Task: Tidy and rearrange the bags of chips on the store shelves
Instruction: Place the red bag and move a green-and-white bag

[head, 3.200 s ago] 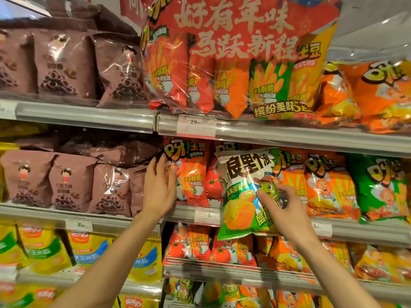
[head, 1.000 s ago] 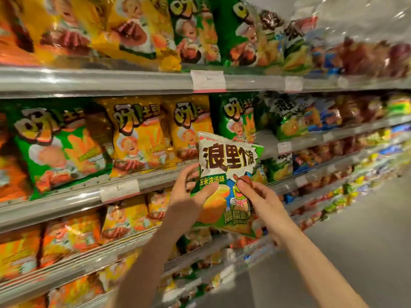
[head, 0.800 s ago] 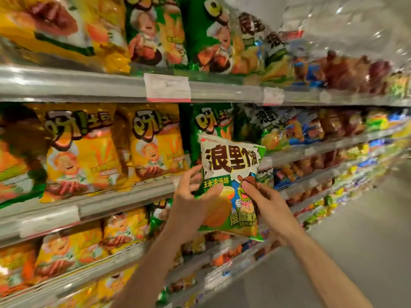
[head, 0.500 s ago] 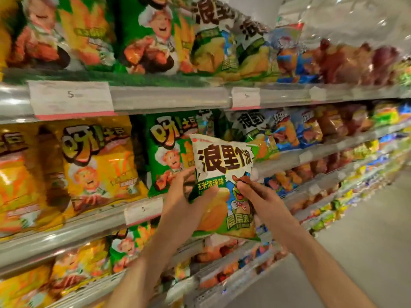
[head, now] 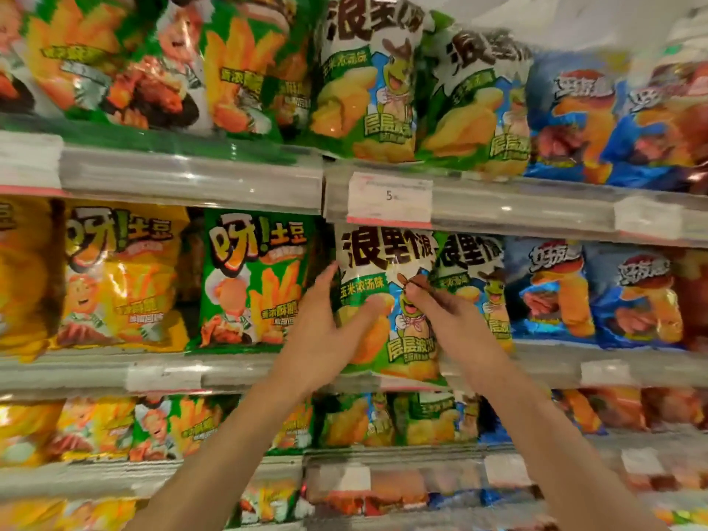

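Note:
I hold a green and white chip bag [head: 379,270] with a frog cartoon upright in front of the middle shelf. My left hand [head: 325,331] grips its left edge, thumb across the front. My right hand [head: 440,316] pinches its right side near the middle. The bag stands just left of a matching green and white bag [head: 475,277] on that shelf, partly covering it. More of the same bags [head: 367,78] stand on the shelf above.
A green fries bag [head: 253,277] and yellow fries bags [head: 118,277] stand to the left, blue bags [head: 555,289] to the right. A price label marked 5 [head: 389,197] hangs on the shelf rail [head: 191,178] above. Lower shelves hold more bags.
I have carried the bag rightward along the aisle. It now sits level with the middle shelf, next to bags of the same kind. Both hands kept their hold.

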### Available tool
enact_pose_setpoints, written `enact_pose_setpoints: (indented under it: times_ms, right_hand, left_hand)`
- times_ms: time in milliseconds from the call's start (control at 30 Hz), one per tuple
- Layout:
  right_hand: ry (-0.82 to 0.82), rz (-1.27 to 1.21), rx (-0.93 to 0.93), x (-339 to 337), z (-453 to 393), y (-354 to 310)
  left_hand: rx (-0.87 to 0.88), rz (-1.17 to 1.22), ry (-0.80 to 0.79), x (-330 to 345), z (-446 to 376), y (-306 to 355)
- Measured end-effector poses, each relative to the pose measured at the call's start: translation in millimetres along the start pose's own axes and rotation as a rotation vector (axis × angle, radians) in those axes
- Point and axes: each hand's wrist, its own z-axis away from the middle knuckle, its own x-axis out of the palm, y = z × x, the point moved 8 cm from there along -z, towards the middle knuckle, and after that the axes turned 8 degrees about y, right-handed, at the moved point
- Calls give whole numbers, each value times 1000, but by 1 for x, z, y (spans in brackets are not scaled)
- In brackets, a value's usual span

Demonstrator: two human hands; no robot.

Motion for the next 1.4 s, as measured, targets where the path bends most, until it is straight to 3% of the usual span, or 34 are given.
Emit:
enact_pose_setpoints:
  times_ms: [100,200,300,367,533,667,833,1000,1400]
  right_hand:
    - [-24,102,-69,12,-21,-15]
    - [3,94,-257,12,-33,-27]
    - [334,316,-623,-28,-27,-36]
    - [508,578,-741,-42,-26,-24]
    - [426,849,-666,-35,-48,25]
    - [363,827,-707,-55,-66,29]
    - [376,843,-712,-54,-67,33]
    - [417,856,-706,-53,-69,36]
    - [376,838,-682,-52,-68,34]
  left_hand:
    - [-15,-7,61,4,-16,-2]
    - [1,-47,117,9,-27,-7]
    - [9,-108,177,15,-33,-8]
    - [-7,-102,183,20,-37,-13]
    - [-44,-114,180,26,-44,-25]
    - [-13,-173,202,31,-41,-23]
    - [-14,-349,123,50,-40,-26]
    - [166,-492,150,49,-31,-14]
    - [160,-584,158,50,-30,-14]
